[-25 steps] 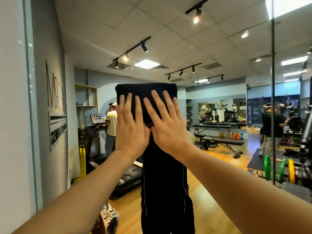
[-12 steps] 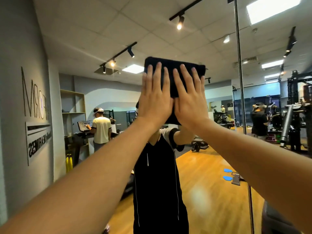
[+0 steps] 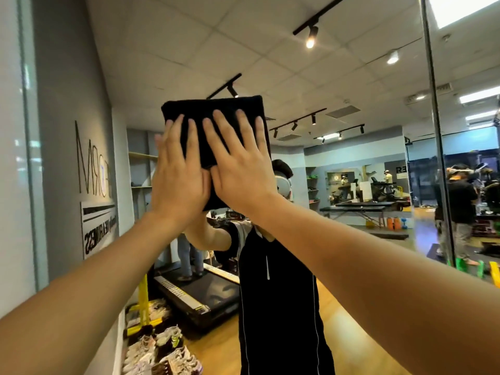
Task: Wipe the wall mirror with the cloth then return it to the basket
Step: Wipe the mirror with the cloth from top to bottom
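Observation:
A folded black cloth (image 3: pixel 213 109) lies flat against the wall mirror (image 3: pixel 338 77) at about head height. My left hand (image 3: pixel 177 185) and my right hand (image 3: pixel 239 171) press side by side on its lower part, palms flat and fingers spread upward. Only the cloth's top edge and a strip between my hands show. Below the cloth the mirror reflects my own body in a dark top. The basket is not in view.
A vertical mirror seam (image 3: pixel 433 131) runs down the right side. A grey wall panel (image 3: pixel 16 158) borders the mirror on the left. Reflected in the glass are a treadmill (image 3: pixel 200 293), rows of shoes (image 3: pixel 162 347), gym benches and other people.
Both hands slid the cloth up and to the right across the glass, then back left, away from the seam. The hands stay flat on it throughout.

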Motion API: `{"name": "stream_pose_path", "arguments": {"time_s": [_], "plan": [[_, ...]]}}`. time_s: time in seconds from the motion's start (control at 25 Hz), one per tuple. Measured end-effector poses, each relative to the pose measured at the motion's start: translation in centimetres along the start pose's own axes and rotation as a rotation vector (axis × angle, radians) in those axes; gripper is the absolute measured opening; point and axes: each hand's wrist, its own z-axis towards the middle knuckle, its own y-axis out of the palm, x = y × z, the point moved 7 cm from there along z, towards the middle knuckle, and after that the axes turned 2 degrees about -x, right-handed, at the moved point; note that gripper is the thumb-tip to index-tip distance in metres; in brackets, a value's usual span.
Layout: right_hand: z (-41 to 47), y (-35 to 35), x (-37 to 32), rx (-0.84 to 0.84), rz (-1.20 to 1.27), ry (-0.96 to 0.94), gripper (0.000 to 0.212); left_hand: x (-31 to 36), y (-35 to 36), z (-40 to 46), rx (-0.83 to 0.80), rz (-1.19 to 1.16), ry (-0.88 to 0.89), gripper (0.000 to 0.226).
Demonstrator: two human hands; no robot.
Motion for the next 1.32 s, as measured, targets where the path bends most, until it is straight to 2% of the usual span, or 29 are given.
{"name": "stream_pose_path", "arguments": {"time_s": [0.2,0.4,0.6,0.72,0.8,0.92,1.08,1.2,1.32], "plan": [[-4.9,-0.8,1.2,-0.041,0.017,-0.072,0.061,3.1,1.5,-4.2,-0.016,-0.018,-0.028,0.065],[-8.4,-2.9,7.0,-0.050,0.040,0.001,0.064,9.7,3.0,-3.9,-0.070,-0.055,0.090,0.071],[-3.6,-4.5,11.9,-0.012,0.081,0.103,0.067,13.0,2.4,3.8,-0.049,-0.027,0.193,0.071],[2.3,-4.4,11.9,0.012,0.060,0.188,0.068,11.0,1.0,9.9,-0.046,0.065,0.223,0.068],[6.5,-3.5,9.7,-0.002,0.046,0.200,0.070,7.1,-0.2,12.9,-0.065,0.097,0.172,0.069],[11.3,-1.1,3.0,-0.047,0.026,0.129,0.074,-1.4,-2.3,13.7,-0.087,0.086,0.077,0.072],[9.9,2.4,-7.9,-0.116,0.034,-0.051,0.067,-10.9,-4.6,5.8,-0.075,0.086,-0.033,0.074],[4.8,3.9,-12.8,-0.171,0.051,-0.201,0.067,-13.1,-4.5,-2.8,-0.056,0.072,-0.079,0.072],[0.8,4.2,-13.1,-0.195,0.049,-0.280,0.070,-11.5,-3.1,-7.8,-0.035,0.039,-0.116,0.069]]}}
